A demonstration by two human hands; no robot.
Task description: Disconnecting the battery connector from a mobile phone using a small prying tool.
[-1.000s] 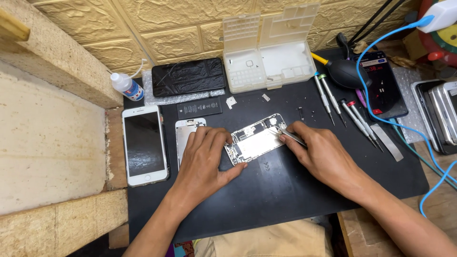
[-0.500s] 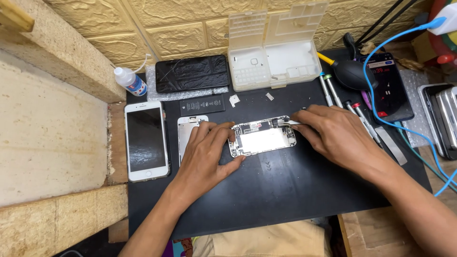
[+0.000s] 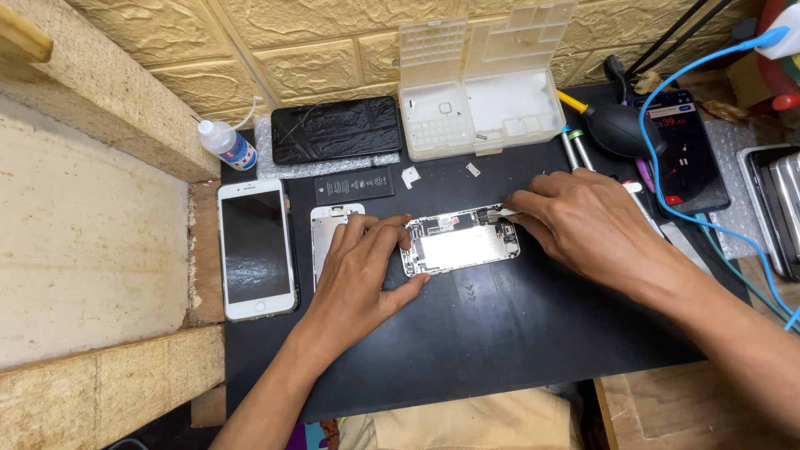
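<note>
An opened phone body (image 3: 460,243), with its boards and a shiny plate exposed, lies flat on the black mat (image 3: 500,350). My left hand (image 3: 360,271) grips its left end, thumb under the lower edge and fingers on the upper edge. My right hand (image 3: 583,221) pinches a thin metal tool (image 3: 498,214) whose tip touches the phone body's upper right corner. A bare silver panel (image 3: 325,229) lies partly under my left fingers.
A white phone (image 3: 254,250) lies at the mat's left. Behind are a black battery (image 3: 358,184), a cracked black screen (image 3: 336,129), a small bottle (image 3: 225,143) and an open parts box (image 3: 479,108). Right: screwdrivers (image 3: 575,146), an air blower (image 3: 621,129), a lit phone (image 3: 685,150), a blue cable (image 3: 667,204).
The phone body has turned from tilted to nearly level. My right hand has shifted from its right edge up to its upper right corner. My left hand keeps its grip.
</note>
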